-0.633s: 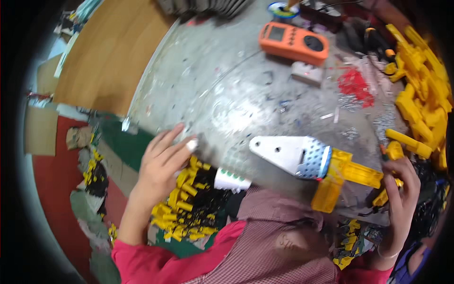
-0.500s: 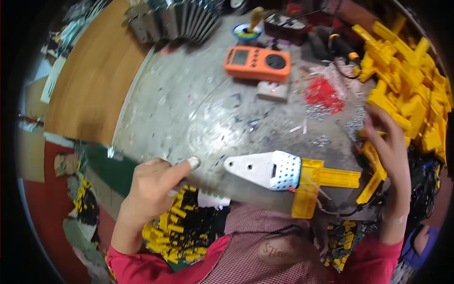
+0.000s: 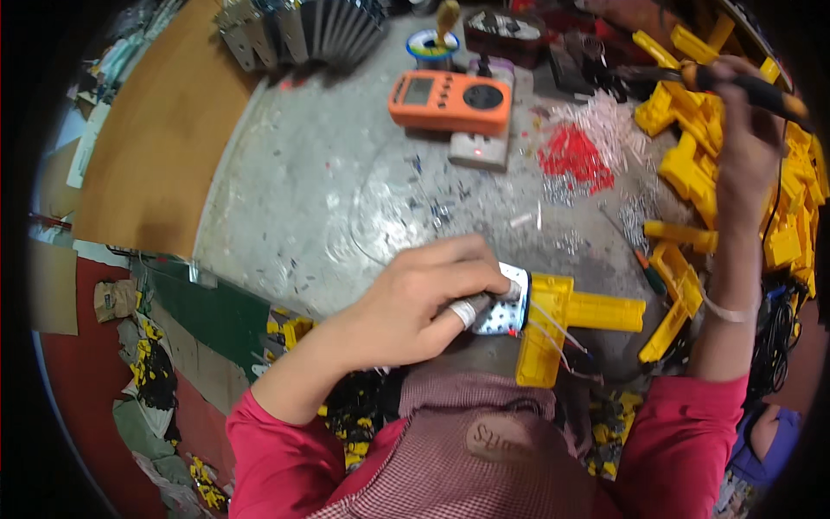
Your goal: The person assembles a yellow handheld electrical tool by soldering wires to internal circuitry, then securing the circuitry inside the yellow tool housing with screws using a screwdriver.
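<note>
Seen from the head camera, a white perforated plate (image 3: pixel 506 304) fixed to a yellow plastic housing (image 3: pixel 562 324) is pinned at the near edge of the grey workbench (image 3: pixel 294 199) by the left hand (image 3: pixel 415 303), fingers closed over it. At far right, the right hand (image 3: pixel 748 138) is clenched around an orange-handled tool (image 3: pixel 752 86) (raised above a heap of yellow housings (image 3: pixel 778 216)), with an orange multimeter (image 3: pixel 450 99) lying farther back.
</note>
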